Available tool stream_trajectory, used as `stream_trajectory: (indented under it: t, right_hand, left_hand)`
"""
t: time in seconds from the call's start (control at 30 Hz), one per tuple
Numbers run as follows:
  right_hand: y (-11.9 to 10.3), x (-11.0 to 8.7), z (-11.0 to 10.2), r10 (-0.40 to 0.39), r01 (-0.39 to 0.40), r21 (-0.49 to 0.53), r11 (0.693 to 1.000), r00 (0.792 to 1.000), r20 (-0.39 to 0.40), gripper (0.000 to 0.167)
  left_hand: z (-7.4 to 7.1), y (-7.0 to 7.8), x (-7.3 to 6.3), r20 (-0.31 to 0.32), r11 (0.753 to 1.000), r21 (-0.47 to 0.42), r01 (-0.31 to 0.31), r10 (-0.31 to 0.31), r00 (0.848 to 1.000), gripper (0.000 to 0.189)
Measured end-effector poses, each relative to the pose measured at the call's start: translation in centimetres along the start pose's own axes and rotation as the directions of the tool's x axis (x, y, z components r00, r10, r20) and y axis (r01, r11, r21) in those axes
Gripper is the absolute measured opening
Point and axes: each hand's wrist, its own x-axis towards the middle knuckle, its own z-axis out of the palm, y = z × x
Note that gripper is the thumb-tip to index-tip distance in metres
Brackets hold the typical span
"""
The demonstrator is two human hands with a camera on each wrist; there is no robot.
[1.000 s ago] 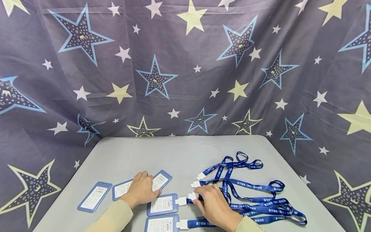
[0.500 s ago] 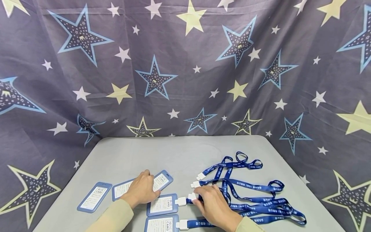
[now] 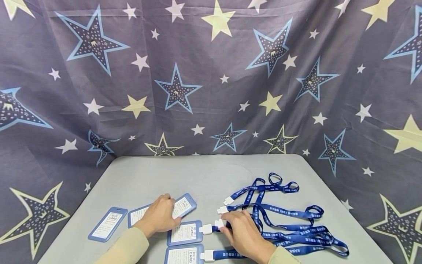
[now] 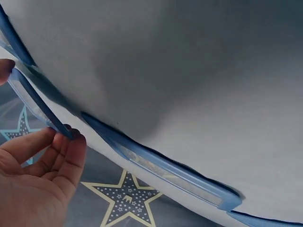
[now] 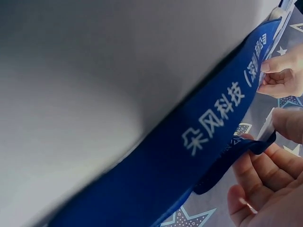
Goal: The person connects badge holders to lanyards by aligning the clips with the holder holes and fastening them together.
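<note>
My left hand (image 3: 160, 214) pinches a blue-framed ID card holder (image 3: 185, 205) by its edges, its slotted end pointing up and right. In the left wrist view that card holder (image 4: 40, 104) is tilted off the table between thumb and fingers. My right hand (image 3: 245, 233) pinches the white clip (image 3: 219, 223) of a blue lanyard, whose strap (image 5: 253, 147) curls over the fingers in the right wrist view. Between the hands, another card holder (image 3: 184, 233) is joined to a white clip (image 3: 206, 229). Nearer me, a second card holder (image 3: 182, 255) is joined to a clip (image 3: 208, 255).
Two more card holders, one upright (image 3: 107, 224) and one partly under my left hand (image 3: 136, 215), lie at the left. Blue lanyards (image 3: 296, 231) overlap at the right; two white clips (image 3: 228, 200) point left. A starred curtain (image 3: 178, 121) stands behind the grey table (image 3: 197, 172).
The card holder in my left hand has shifted slightly and now tilts up a little at its near edge. My right hand and the lanyards have hardly moved.
</note>
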Motion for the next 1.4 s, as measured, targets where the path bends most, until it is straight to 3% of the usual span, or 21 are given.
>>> stream_trajectory:
  t: [0.57, 1.4]
  right_hand:
    - [0.1, 0.0, 0.1, 0.002, -0.002, -0.013, 1.0, 1.0, 0.001, 0.023]
    - [0.1, 0.1, 0.0, -0.004, 0.004, -0.016, 1.0, 1.0, -0.024, 0.022]
  left_hand:
    - [-0.9, 0.8, -0.5, -0.003, 0.995, -0.042, -0.095, 0.095, 0.995, 0.072]
    - [-1.6, 1.1, -1.9, -0.035, 0.973, -0.088, -0.214, 0.211, 0.977, 0.065]
